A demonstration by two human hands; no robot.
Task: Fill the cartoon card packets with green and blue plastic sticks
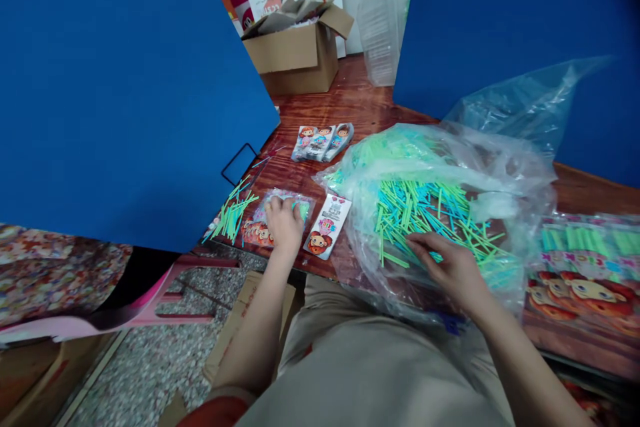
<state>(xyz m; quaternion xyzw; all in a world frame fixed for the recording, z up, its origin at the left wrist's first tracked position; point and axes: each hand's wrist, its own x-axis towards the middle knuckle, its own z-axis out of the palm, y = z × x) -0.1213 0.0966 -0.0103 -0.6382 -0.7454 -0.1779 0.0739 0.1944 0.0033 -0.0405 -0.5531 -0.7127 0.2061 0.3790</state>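
My left hand (283, 223) rests on clear printed packets (257, 233) near the table's front edge, fingers curled down onto the plastic. Under the fingers, the exact grip is partly hidden. My right hand (453, 267) reaches into a large clear plastic bag (360, 240), thumb and fingers pinched at the edge of a heap of thin green and blue plastic sticks (420, 210). Whatever lies between those fingertips is hard to make out. Between the hands lies a white printed card (327, 227) with a cartoon face. Loose green sticks (233, 213) lie left of my left hand.
Stacks of small printed cards (323, 142) sit farther back on the wooden table (357, 80). Filled stick packets (585, 273) lie at the right. An open cardboard box (295, 57) stands behind, between blue panels (115, 80). A pink plastic stool (185, 290) is at lower left.
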